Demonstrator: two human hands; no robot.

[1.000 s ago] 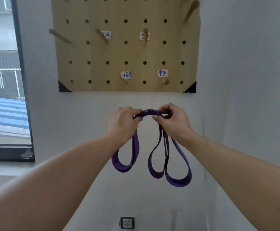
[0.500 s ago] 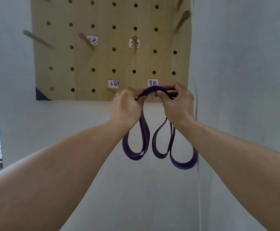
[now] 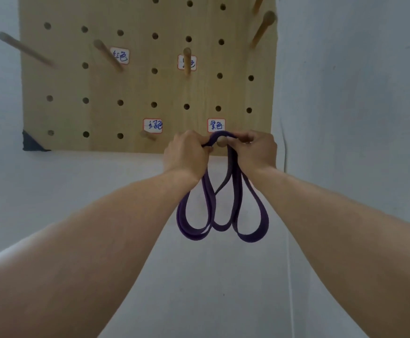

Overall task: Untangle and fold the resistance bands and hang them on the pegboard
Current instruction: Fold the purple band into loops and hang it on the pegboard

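Purple band [image 3: 219,211] arches over peg [image 3: 221,141] end at pegboard [image 3: 135,89] bottom edge; left hand [image 3: 186,154], right hand [image 3: 257,152] pinch fold either side; peg axis points toward viewer; loops hang below; seating likely needs push toward board.

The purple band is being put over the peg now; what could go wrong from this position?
1. The purple band arches over only the tip of the peg; if both hands let go now, it may slip off forward.
2. The left hand and right hand pinch several folded layers together. One layer could miss the peg and the loops hanging below could unfold.
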